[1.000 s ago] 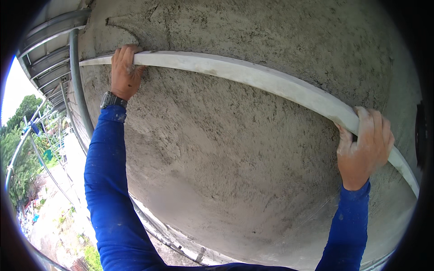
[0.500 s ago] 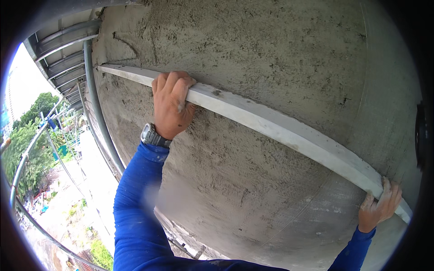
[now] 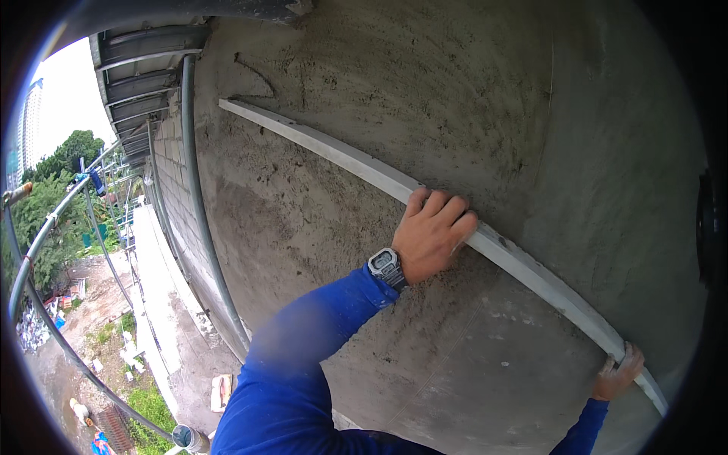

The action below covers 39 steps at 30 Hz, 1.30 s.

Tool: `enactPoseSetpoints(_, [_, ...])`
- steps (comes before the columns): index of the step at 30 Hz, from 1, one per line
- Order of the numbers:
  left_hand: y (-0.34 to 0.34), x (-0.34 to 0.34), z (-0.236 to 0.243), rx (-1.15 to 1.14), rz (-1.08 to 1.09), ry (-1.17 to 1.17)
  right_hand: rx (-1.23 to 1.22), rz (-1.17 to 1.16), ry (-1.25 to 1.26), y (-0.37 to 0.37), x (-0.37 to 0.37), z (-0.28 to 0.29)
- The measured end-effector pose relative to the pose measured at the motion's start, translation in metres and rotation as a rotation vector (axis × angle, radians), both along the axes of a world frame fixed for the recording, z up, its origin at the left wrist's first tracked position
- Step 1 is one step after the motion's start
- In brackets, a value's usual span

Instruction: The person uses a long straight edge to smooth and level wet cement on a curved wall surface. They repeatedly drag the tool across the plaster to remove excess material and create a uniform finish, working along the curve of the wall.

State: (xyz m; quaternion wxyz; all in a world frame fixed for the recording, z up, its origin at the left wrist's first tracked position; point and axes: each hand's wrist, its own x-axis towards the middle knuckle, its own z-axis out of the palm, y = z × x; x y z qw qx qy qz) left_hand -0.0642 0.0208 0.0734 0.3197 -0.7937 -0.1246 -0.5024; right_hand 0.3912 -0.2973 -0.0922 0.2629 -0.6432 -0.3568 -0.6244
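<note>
A long pale straightedge bar (image 3: 326,149), slightly bowed by the lens, lies diagonally on the rough grey mortared wall (image 3: 356,83), from upper left to lower right. My left hand (image 3: 434,227), with a grey watch (image 3: 385,265) on its wrist, grips the bar near its middle, fingers bent over the upper edge. Toward the bar's lower right end, my right hand (image 3: 618,368) is closed around it, with thumb and fingers on either side. Both forearms are in blue sleeves. A smoother band of mortar (image 3: 614,189) covers the right part of the wall.
At the left stand a grey vertical pipe (image 3: 196,174), scaffold tubes (image 3: 49,227) and metal framing (image 3: 144,57) overhead, beside a block wall (image 3: 174,182). Beyond and below are trees (image 3: 61,174), a tall building (image 3: 30,129), debris and a pale ledge (image 3: 159,280).
The bar now slopes more steeply, its right end lower in view. Both hands appear further down and right; my left hand holds it farther from its upper end. The view has shifted too.
</note>
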Motion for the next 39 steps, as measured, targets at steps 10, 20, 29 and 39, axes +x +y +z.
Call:
enactPoseSetpoints(10, [0.116, -0.167, 0.115, 0.046, 0.148, -0.099, 0.062, 0.157, -0.086, 0.138, -0.205, 0.167])
enactPoseSetpoints(20, [0.236, -0.295, 0.165, 0.061, 0.354, -0.233, 0.107, 0.222, -0.250, 0.256, -0.329, 0.255])
enactPoseSetpoints(29, [0.267, -0.296, 0.118, 0.192, 0.262, -0.224, 0.033, 0.110, -0.319, 0.262, -0.315, 0.233])
enactPoseSetpoints(39, [0.173, -0.162, 0.039, 0.152, 0.128, -0.273, -0.063, 0.019, -0.305, 0.150, -0.168, 0.146])
